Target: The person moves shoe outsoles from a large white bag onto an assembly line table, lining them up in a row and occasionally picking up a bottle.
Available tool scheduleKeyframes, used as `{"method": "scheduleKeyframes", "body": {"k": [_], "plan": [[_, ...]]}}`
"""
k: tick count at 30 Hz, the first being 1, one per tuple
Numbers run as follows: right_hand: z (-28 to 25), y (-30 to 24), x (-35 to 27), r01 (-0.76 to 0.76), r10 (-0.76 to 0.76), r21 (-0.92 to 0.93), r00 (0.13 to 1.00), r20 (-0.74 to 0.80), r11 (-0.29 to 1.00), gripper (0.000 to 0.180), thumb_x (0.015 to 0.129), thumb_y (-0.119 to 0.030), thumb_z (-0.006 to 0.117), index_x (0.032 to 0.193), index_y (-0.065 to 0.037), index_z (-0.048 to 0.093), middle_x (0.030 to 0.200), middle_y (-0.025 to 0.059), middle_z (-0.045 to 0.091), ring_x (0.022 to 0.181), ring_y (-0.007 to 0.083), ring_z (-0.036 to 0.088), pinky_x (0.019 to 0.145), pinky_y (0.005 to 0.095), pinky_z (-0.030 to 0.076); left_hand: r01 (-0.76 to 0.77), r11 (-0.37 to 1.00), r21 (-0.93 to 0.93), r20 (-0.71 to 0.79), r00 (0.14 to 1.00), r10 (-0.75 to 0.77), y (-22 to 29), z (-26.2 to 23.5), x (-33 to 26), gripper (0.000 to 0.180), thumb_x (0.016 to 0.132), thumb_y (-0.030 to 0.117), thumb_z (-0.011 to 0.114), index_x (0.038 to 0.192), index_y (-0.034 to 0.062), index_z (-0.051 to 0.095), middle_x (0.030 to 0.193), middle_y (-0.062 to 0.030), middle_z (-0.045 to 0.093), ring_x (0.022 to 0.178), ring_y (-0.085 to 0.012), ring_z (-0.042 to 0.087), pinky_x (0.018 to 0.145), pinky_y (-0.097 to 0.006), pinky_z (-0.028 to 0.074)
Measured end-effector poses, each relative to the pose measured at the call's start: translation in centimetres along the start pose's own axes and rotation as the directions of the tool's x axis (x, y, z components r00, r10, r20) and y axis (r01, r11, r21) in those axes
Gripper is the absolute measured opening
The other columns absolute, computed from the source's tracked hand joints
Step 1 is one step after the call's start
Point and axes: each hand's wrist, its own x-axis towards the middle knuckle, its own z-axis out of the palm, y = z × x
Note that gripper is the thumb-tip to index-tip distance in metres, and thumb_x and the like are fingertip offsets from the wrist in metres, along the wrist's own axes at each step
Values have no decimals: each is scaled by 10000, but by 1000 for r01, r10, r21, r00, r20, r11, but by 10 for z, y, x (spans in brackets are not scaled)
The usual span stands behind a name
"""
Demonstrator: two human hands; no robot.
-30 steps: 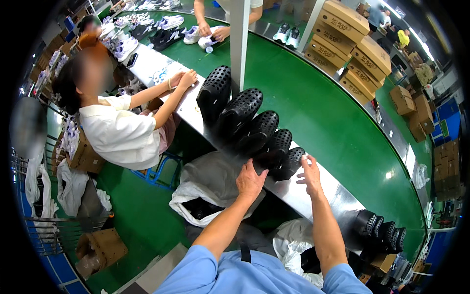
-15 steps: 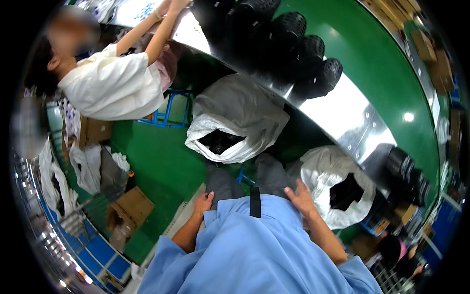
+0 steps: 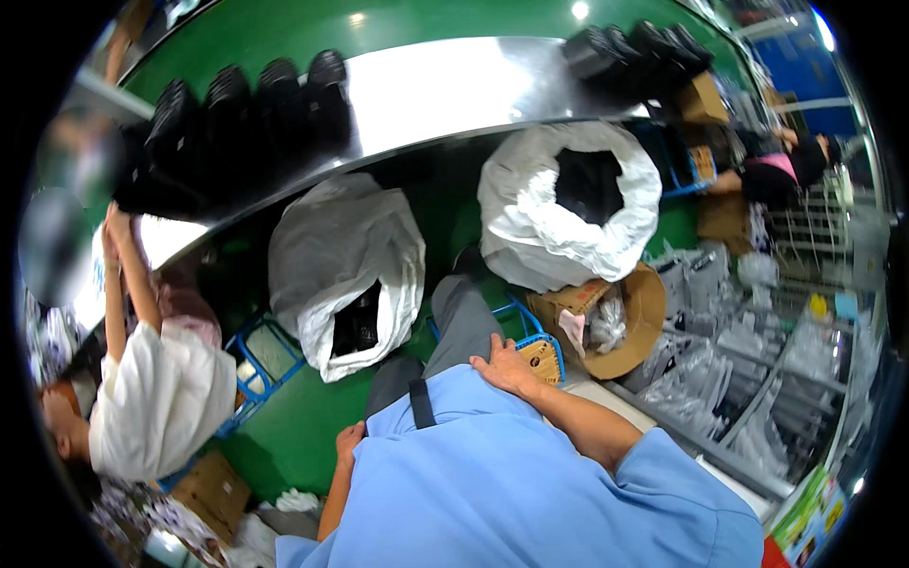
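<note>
My right hand [image 3: 507, 367] rests on the front of my right thigh, over the hem of my blue shirt, fingers apart and holding nothing. Lower at my left side, my left hand [image 3: 349, 441] lies against my trousers by the shirt hem; its fingers are mostly hidden. Ahead of my legs stands a white sack [image 3: 317, 251], its mouth gaping on black contents. A second white sack [image 3: 511, 222], also holding dark items, stands ahead to the right. Neither hand touches the sacks.
Black shoes [image 3: 227, 123] stand along a shiny metal bench [image 3: 436, 90], with more black shoes [image 3: 639, 57] farther right. A person in white [image 3: 161, 398] works at left beside a blue stool [image 3: 260, 364]. An open carton [image 3: 644, 327] and a rack [image 3: 739, 398] are at right.
My view and body have turned to the right, so the bench and sacks appear farther left. My right hand has come onto my thigh; the left stays low at my side.
</note>
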Motion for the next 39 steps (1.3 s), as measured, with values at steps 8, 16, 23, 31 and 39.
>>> {"method": "scheduleKeyframes", "body": {"k": [8,16,23,31,39], "plan": [[26,36,-10,-31,74,414,993,-88,910,910,927,-617,584,1548,4,350,1484,379,413,1336,498,499,1119,471,430,-143,989,34,164,977,135,92,-68,43,382,970,302,674,816,-47,692,696,-61,658,628,-167,644,628,-351,523],[48,104,7,-7,143,814,985,-94,581,537,978,-445,629,1325,-35,645,1264,198,675,1162,315,644,1009,385,492,-748,363,555,132,510,850,430,-54,8,254,884,104,681,1110,-6,646,1024,-239,658,962,-430,646,844,-483,520],[36,153,66,-190,328,965,937,122,181,203,983,-271,684,1004,-70,706,789,20,649,647,112,584,519,283,441,-713,-62,698,184,95,978,657,8,15,639,854,159,784,1392,-32,498,1390,-269,541,1290,-443,523,1088,-466,445],[40,174,72,-328,404,810,906,124,486,444,983,-416,627,1097,-6,755,1055,161,762,985,300,713,905,391,526,-433,-149,889,276,246,929,684,32,83,1011,710,98,837,1569,14,309,1621,-233,306,1507,-418,279,1248,-481,247],[89,166,85,-358,411,926,866,284,116,623,1033,-551,471,1149,-1,740,1166,223,729,1085,355,690,973,421,500,-466,-205,861,314,169,934,696,46,83,979,765,77,790,1590,16,266,1641,-216,276,1528,-406,245,1257,-487,222]]}}
